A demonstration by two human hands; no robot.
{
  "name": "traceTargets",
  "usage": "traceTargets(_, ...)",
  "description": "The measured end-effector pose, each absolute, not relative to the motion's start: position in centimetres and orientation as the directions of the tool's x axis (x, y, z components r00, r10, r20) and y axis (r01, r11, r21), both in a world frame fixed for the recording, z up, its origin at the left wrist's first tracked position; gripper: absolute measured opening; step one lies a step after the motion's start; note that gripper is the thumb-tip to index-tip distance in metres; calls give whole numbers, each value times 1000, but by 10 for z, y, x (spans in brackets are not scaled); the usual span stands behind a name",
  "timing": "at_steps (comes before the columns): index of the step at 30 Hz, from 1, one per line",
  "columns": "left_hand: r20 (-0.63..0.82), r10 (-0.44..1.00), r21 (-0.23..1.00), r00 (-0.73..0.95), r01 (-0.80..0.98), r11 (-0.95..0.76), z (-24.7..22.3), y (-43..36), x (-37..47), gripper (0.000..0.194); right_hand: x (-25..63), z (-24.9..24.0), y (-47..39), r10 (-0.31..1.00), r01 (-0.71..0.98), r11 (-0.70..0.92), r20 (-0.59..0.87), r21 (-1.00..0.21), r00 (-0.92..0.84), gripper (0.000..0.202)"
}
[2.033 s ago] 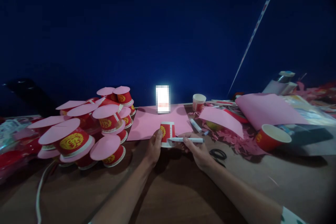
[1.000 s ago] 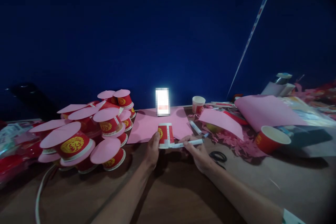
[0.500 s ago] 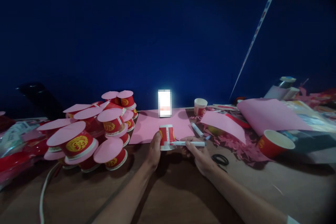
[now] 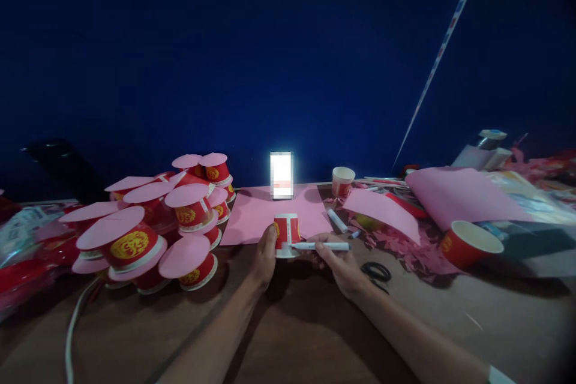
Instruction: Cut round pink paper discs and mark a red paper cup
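Near the middle, a red and white paper cup (image 4: 287, 234) is gripped at its left side by my left hand (image 4: 265, 258). My right hand (image 4: 337, 264) holds a white marker (image 4: 330, 246) level, its tip pointing left at the lower part of the cup's white strip. Whether the tip touches the cup is too small to tell. Behind the cup lies a pink sheet (image 4: 247, 216), with a bright, blurred-out upright screen (image 4: 281, 175) at its back.
Several red cups with pink paper discs (image 4: 135, 245) are stacked at left, near a white cable (image 4: 74, 324). To the right are an upright cup (image 4: 342, 182), a marker cap or tube (image 4: 337, 221), pink scraps (image 4: 414, 249), black scissor handles (image 4: 377, 272) and a tilted red cup (image 4: 470, 245).
The camera view has shifted slightly. The marker's tip sits a little differently against the cup's white strip; both hands keep their holds.
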State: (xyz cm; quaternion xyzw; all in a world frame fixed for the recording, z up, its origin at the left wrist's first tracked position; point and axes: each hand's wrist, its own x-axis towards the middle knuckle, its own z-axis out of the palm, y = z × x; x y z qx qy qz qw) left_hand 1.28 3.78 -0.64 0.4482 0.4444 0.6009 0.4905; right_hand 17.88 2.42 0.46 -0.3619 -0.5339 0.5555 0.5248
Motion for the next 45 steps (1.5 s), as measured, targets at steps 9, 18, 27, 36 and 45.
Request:
traceTargets(9, 124, 987, 975, -101, -170, -140, -7, 38, 13, 44, 179, 3, 25, 967, -211, 126, 167, -969, -191, 23)
traceTargets(18, 116, 986, 977, -123, -164, -135, -10, 39, 12, 41, 178, 4, 23, 966, -224, 109, 156, -969, -207, 22)
traceTargets(27, 138, 986, 973, -96, -173, -153, -10, 39, 13, 45, 179, 2, 24, 964, -222, 103, 153, -970, -218, 22)
traceTargets(36, 123, 985, 974, -123, -174, -143, -7, 39, 13, 43, 179, 0, 27, 973, -228, 111, 152, -967, -173, 25)
traceTargets(45, 92, 988, 985, -128, -132, -109, -5, 37, 13, 42, 180, 2, 25, 960, -223, 101, 153, -970, -234, 23)
